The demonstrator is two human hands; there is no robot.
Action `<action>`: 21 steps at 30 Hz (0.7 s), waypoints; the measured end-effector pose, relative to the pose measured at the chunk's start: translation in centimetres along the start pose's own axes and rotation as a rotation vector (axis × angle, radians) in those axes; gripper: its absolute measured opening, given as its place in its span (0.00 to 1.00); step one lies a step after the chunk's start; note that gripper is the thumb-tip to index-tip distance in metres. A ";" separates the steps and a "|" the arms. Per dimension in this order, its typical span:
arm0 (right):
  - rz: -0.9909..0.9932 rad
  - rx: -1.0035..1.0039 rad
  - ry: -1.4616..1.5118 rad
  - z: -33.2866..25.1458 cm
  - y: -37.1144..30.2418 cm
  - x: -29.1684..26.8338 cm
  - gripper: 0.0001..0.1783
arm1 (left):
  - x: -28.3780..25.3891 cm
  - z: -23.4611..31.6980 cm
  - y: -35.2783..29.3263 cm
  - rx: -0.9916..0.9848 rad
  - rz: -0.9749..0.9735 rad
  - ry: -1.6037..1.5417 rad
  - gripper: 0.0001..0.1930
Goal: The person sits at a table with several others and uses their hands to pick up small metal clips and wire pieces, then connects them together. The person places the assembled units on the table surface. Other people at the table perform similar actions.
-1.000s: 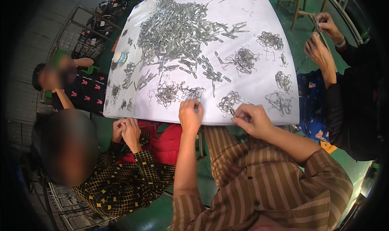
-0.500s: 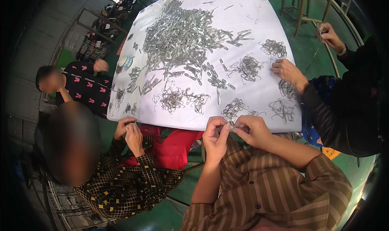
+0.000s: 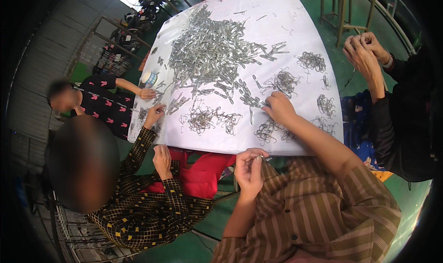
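Observation:
My left hand [image 3: 249, 171] is closed at the table's near edge, with thumb and fingers pinching a small shiny metal piece [image 3: 267, 159]. My right hand [image 3: 280, 109] reaches over the tabletop, its fingers drawn together beside a cluster of flat, elongated metal links [image 3: 247, 97]. Whatever its fingertips hold, if anything, is hidden. Just below that hand lies a tangle of thin bent wire hooks [image 3: 266, 131]. Another heap of wire hooks [image 3: 286, 82] is beyond it.
A large pile of metal links [image 3: 207, 46] covers much of the white table [image 3: 281, 37]. More wire hooks [image 3: 203, 120] lie left. A paper cup [image 3: 149, 77] stands at the far left. Co-workers' hands [image 3: 154, 115] work at the left and others [image 3: 364, 53] at the right.
My right hand has left my left hand and moved forward to the links. The right co-worker's hand has lifted off the table; hands at the left have reached onto it.

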State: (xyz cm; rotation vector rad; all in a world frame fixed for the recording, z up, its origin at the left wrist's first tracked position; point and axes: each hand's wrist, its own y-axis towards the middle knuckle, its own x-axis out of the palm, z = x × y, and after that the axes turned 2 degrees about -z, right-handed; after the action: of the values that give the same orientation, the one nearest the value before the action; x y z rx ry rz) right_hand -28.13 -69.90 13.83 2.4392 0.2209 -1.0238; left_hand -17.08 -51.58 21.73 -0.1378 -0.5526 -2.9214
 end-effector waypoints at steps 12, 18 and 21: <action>-0.283 -0.226 -0.506 1.9 2.6 1.9 0.06 | 0.2 -0.3 -1.4 -0.078 0.005 -0.054 0.05; -0.386 -0.019 -0.051 1.1 2.6 0.1 0.06 | 0.3 -0.8 -1.3 -0.096 -0.007 -0.052 0.04; -0.445 0.199 0.684 -2.3 1.0 -3.8 0.08 | 0.1 -0.9 -1.1 -0.112 0.009 0.010 0.04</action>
State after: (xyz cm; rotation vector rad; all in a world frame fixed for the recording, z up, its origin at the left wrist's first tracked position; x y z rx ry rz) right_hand -29.02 -69.52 18.25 2.9178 0.9586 -0.3263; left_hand -17.45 -50.88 20.53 -0.1385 -0.3850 -2.9431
